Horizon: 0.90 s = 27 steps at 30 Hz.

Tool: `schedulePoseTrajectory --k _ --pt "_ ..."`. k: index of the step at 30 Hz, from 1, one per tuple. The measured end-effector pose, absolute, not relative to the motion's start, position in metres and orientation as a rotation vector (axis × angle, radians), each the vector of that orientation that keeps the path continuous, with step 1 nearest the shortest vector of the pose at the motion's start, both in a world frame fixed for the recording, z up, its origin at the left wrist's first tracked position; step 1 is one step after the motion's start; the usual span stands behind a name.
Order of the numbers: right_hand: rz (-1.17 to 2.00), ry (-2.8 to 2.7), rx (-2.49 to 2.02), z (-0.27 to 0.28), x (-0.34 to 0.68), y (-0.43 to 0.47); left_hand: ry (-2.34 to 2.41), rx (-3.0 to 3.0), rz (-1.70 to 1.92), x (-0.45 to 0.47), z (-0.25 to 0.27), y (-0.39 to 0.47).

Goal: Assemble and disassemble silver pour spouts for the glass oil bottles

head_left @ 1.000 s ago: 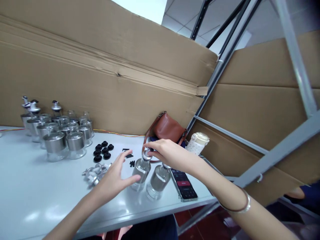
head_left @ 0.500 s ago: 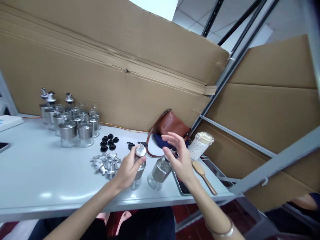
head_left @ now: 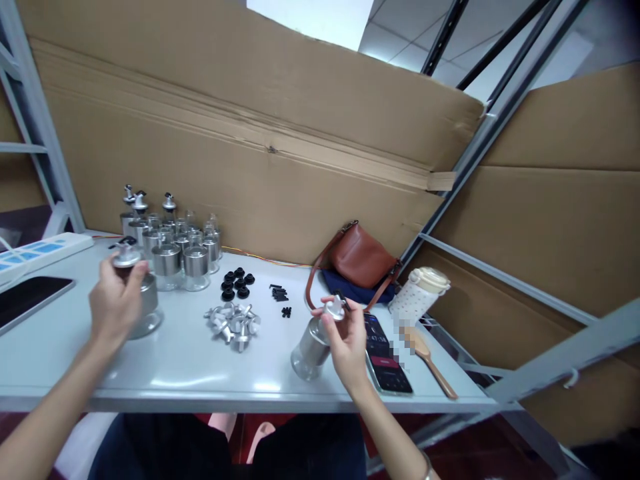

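My left hand [head_left: 114, 303] is wrapped round the neck of an oil bottle [head_left: 149, 303], glass with a steel sleeve and a silver pourer top, at the table's left. Part of that bottle is hidden behind my fingers. On the right, my right hand [head_left: 350, 343] has thumb and fingers closed round the silver pourer [head_left: 335, 308] of a second oil bottle [head_left: 313, 347], which leans slightly over the tabletop. Between the hands lie a heap of silver pourer parts [head_left: 234, 325], several black stoppers [head_left: 239, 285] and small black pieces [head_left: 279, 292].
Several steel-sleeved bottles [head_left: 196, 263] stand at the back left, some with pourers. A power strip [head_left: 50, 248] and a phone [head_left: 35, 300] lie left. To the right are a brown bag [head_left: 363, 257], a lit phone [head_left: 390, 373], a white tumbler [head_left: 420, 293] and a wooden brush [head_left: 435, 370].
My left hand has carried its bottle left, away from the other one. My right hand, open beside the second bottle before, has closed on its pourer. The view has shifted left.
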State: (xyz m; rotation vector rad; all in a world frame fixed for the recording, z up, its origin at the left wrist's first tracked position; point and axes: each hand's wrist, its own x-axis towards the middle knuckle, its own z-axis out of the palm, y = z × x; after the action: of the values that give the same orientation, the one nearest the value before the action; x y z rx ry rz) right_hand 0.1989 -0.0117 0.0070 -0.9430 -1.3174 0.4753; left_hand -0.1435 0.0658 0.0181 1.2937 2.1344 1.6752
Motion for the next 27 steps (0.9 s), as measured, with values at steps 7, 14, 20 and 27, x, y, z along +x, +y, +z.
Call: schedulePoseTrajectory --k 7,14,20,27 --pt "0.403 -1.449 -1.075 0.001 0.180 -0.004 2.338 1.263 1.635 -0.173 0.021 0.097" --pt "0.406 -1.400 -1.066 -0.006 0.171 0.005 2.430 1.287 1.588 -0.174 0.016 0.124" --pt "0.428 -1.388 -1.012 0.000 0.161 0.003 2.413 1.351 1.641 -0.168 0.011 0.123" --pt "0.481 -1.369 -0.975 0.015 0.160 0.003 2.452 1.382 1.556 -0.160 0.019 0.118"
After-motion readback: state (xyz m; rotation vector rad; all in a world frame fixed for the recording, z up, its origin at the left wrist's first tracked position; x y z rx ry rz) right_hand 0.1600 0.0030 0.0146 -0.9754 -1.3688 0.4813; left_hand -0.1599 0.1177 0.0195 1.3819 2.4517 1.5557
